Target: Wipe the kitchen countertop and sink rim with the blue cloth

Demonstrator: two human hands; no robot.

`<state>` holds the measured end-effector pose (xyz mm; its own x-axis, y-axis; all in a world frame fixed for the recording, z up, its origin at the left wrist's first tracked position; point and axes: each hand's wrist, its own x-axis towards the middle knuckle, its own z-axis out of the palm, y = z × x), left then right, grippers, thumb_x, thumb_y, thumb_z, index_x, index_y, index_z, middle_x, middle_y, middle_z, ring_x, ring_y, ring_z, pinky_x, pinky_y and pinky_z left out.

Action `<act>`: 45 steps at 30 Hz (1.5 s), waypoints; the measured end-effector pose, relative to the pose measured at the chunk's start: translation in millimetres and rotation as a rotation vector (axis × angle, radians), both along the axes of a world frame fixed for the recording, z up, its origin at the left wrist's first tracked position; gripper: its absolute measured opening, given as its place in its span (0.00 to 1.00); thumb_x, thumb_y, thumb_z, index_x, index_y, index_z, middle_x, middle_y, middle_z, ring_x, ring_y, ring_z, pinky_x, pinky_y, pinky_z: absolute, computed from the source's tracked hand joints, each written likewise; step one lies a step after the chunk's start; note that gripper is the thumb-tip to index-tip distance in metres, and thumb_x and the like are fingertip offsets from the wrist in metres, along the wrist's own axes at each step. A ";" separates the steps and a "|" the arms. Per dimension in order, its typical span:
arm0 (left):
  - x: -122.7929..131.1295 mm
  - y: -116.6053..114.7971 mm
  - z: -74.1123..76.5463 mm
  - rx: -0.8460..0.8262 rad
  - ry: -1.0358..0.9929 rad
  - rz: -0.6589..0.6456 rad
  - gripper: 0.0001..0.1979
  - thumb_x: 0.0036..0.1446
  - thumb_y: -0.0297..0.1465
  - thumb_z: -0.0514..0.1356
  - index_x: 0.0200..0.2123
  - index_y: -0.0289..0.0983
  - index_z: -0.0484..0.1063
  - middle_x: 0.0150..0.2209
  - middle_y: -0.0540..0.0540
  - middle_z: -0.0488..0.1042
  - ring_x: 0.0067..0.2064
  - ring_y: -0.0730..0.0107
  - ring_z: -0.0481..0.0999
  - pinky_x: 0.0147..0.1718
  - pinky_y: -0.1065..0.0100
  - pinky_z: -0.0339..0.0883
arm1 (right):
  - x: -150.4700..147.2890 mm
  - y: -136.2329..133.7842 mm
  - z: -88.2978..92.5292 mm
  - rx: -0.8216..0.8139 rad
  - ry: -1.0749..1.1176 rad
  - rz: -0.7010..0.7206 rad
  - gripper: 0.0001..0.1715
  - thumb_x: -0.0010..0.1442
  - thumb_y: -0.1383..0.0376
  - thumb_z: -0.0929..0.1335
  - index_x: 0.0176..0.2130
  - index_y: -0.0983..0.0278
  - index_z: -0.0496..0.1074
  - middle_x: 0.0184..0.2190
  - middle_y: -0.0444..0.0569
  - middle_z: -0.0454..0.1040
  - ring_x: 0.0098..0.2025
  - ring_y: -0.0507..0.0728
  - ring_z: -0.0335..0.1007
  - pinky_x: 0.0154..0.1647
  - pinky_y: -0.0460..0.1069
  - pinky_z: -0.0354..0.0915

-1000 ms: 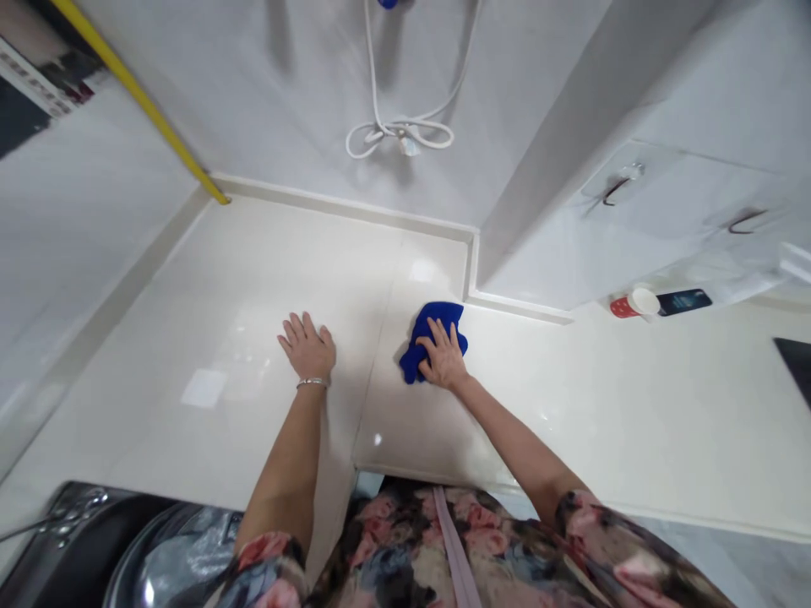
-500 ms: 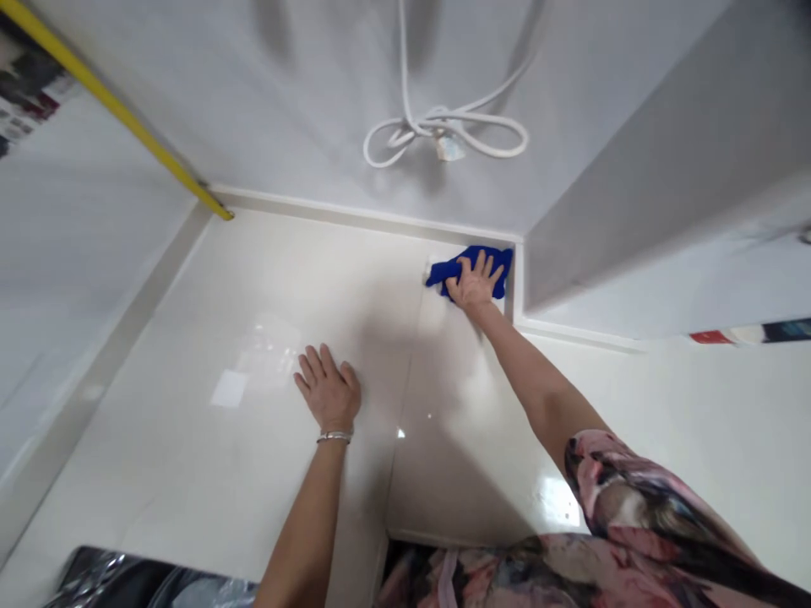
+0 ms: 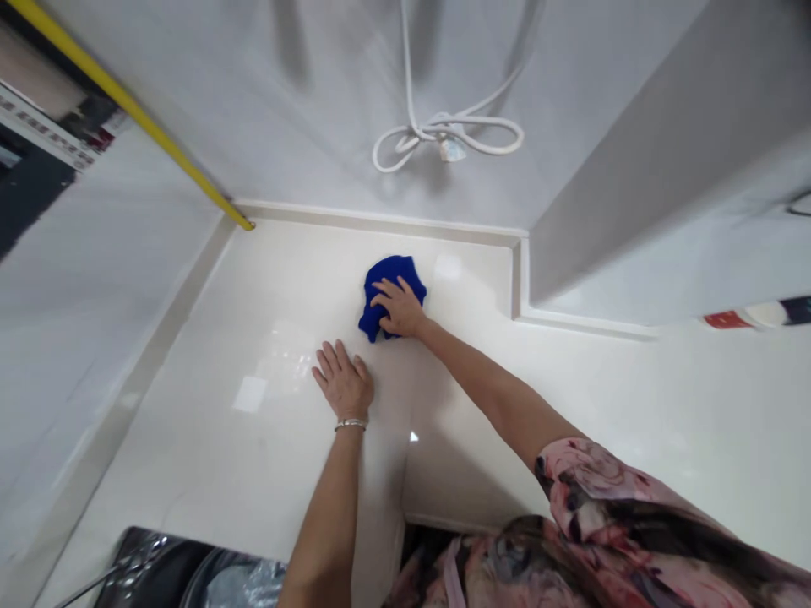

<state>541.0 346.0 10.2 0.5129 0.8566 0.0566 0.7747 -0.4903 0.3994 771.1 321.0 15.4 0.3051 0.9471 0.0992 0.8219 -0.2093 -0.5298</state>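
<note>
A blue cloth (image 3: 394, 272) lies bunched on the glossy white countertop (image 3: 285, 287), a little way out from the back edge. My right hand (image 3: 400, 311) presses on it from above, fingers spread and slightly bent over the fabric. To the lower left of the cloth, my left hand (image 3: 345, 384) rests flat on the counter with its fingers apart and holds nothing. A bracelet (image 3: 351, 423) circles the left wrist.
A tied white cable (image 3: 447, 131) hangs against the back wall. At the left corner a yellow pipe (image 3: 190, 169) meets the counter. Wall corner (image 3: 520, 279) juts out at right. A black object with clear plastic (image 3: 244, 583) sits at the lower left.
My right hand and the blue cloth have moved left, away from the inner corner by the jutting wall. My left hand remains flat on the counter. The view has shifted slightly.
</note>
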 end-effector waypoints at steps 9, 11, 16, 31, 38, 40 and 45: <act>9.7 0.2 9.1 0.013 -0.001 0.002 0.36 0.74 0.38 0.42 0.77 0.24 0.57 0.79 0.26 0.50 0.82 0.44 0.44 0.78 0.36 0.34 | -108.5 -145.4 5.5 -0.016 0.078 0.153 0.27 0.54 0.69 0.72 0.54 0.60 0.79 0.74 0.56 0.66 0.80 0.66 0.52 0.83 0.69 0.36; 11.3 -0.3 11.8 0.012 0.009 0.007 0.36 0.73 0.38 0.42 0.76 0.24 0.57 0.79 0.25 0.50 0.82 0.43 0.44 0.78 0.36 0.34 | -126.7 -182.2 4.5 -0.018 0.090 0.154 0.28 0.53 0.68 0.72 0.55 0.60 0.79 0.74 0.56 0.66 0.80 0.67 0.52 0.82 0.70 0.37; 12.8 1.1 13.0 0.013 0.037 0.020 0.37 0.73 0.39 0.41 0.77 0.23 0.56 0.79 0.26 0.51 0.82 0.43 0.45 0.78 0.37 0.36 | -134.5 -251.3 0.3 -0.011 0.116 0.091 0.30 0.51 0.68 0.71 0.54 0.59 0.81 0.75 0.56 0.66 0.80 0.68 0.53 0.82 0.71 0.39; 9.6 4.1 10.3 0.037 0.063 0.034 0.36 0.74 0.41 0.44 0.77 0.26 0.58 0.79 0.27 0.52 0.81 0.42 0.48 0.77 0.36 0.39 | 48.5 -167.9 8.5 -0.074 0.014 -0.357 0.29 0.57 0.64 0.68 0.58 0.63 0.78 0.77 0.58 0.60 0.81 0.69 0.47 0.82 0.71 0.30; 6.2 6.1 7.8 0.057 0.081 0.040 0.36 0.74 0.42 0.44 0.76 0.27 0.58 0.79 0.28 0.53 0.81 0.42 0.48 0.78 0.37 0.39 | 119.9 -110.3 6.0 -0.042 0.002 -0.479 0.28 0.61 0.62 0.68 0.59 0.65 0.75 0.77 0.62 0.59 0.81 0.73 0.45 0.80 0.75 0.30; 5.2 7.7 6.4 0.045 0.093 0.043 0.36 0.74 0.42 0.44 0.77 0.28 0.58 0.79 0.29 0.52 0.81 0.43 0.47 0.78 0.38 0.39 | 131.7 -101.2 2.1 -0.022 -0.001 -0.496 0.28 0.61 0.62 0.68 0.59 0.65 0.75 0.77 0.62 0.59 0.81 0.74 0.45 0.80 0.76 0.29; 5.8 8.7 4.7 0.043 0.106 0.047 0.35 0.74 0.42 0.44 0.77 0.29 0.57 0.80 0.30 0.51 0.82 0.45 0.47 0.78 0.39 0.38 | 138.4 -96.5 -1.9 -0.068 -0.039 -0.473 0.30 0.64 0.61 0.66 0.63 0.66 0.72 0.79 0.62 0.54 0.81 0.75 0.41 0.79 0.76 0.25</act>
